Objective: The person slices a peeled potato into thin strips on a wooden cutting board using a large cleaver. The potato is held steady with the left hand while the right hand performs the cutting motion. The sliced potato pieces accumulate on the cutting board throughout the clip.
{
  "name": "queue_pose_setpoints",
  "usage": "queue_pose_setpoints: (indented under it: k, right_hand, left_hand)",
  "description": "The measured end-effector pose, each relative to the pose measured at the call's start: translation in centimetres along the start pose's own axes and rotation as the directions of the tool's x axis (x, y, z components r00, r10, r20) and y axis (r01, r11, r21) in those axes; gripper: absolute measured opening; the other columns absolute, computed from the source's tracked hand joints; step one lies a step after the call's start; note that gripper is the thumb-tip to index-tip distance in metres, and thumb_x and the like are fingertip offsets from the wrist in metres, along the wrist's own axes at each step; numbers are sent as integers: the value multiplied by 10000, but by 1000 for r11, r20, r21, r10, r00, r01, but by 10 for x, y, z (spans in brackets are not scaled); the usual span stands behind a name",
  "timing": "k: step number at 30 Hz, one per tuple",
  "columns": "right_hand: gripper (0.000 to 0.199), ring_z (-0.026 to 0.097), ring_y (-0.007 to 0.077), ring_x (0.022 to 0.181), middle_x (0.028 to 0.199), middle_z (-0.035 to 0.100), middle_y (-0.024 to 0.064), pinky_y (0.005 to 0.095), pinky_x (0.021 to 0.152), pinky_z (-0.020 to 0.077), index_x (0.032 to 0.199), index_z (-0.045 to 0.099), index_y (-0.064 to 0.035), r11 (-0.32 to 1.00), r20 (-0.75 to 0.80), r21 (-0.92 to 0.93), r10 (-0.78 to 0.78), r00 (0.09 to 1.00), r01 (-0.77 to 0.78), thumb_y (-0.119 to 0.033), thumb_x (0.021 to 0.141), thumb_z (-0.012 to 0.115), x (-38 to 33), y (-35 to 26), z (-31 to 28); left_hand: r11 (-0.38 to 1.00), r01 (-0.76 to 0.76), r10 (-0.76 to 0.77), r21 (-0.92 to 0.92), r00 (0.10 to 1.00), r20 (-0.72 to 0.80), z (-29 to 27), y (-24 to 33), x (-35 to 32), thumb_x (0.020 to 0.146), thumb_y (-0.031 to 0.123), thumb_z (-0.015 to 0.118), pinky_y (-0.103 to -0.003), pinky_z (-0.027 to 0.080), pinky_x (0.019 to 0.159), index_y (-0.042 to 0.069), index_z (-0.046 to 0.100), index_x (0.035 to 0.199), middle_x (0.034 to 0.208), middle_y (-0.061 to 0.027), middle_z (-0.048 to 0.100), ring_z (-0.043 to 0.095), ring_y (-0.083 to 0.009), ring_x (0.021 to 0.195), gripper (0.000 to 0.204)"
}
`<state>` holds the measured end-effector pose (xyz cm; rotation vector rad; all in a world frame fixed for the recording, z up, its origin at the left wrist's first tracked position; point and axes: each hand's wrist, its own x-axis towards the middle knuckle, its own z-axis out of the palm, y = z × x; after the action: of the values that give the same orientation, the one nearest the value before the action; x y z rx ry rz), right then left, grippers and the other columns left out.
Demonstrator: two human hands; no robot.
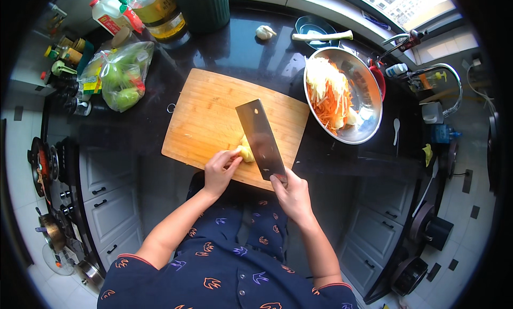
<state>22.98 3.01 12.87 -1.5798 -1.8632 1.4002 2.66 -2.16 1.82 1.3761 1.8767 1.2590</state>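
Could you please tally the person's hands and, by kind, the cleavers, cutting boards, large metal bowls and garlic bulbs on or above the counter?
Hands: 2 (left hand, right hand)
Cleaver: 1
Cutting board: 1
Large metal bowl: 1
Garlic bulb: 1
Total: 6

From my end I see a glossy black countertop (240, 56) curving around the work area. A wooden cutting board (211, 108) lies at a slant on it, toward the front edge. To the right of the board I make out a stainless-steel mixing bowl (370, 98) and, farther right, a white spoon (396, 126). Behind them sit a bluish dish (309, 26) and a garlic bulb (264, 32). At the back left I find a dark green bin (203, 10), an oil jug (160, 17) and a clear plastic bag (127, 74) of green produce.
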Motion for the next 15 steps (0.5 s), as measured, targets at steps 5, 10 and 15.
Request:
queue_pose_setpoints:
  k: [5, 10, 15]
  right_hand:
    - [242, 528, 48, 533, 633, 612, 18, 260, 512, 449, 1182, 676, -9, 996, 18, 65, 67, 998, -68, -123, 970, 653, -12, 9, -2]
    - [248, 512, 41, 523, 619, 592, 0, 255, 501, 438, 1186, 675, -6, 986, 79, 73, 146, 986, -152, -129, 972, 651, -19, 12, 1]
    - [254, 523, 46, 540, 633, 597, 5, 260, 512, 447, 1185, 675, -2, 993, 60, 59, 96, 994, -99, -136, 970, 655, -21, 27, 6]
  left_hand:
    - [997, 59, -60, -47, 998, -35, -2, 7, 0, 878, 84, 786, -262, 606, 667, 14, 750, 1054, 947, -110, 716, 722, -173, 793, 194]
    - [986, 118, -127, -116, 989, -74, -2, 15, 1, 873, 80, 791, -265, 599, 681, 5, 761, 1018, 947, -112, 728, 715, -167, 830, 165]
    - [987, 108, -117, -119, 991, -67, 0, 9, -1, 885, 74, 777, -270, 583, 675, 5, 759, 1030, 964, -105, 729, 713, -168, 830, 161]
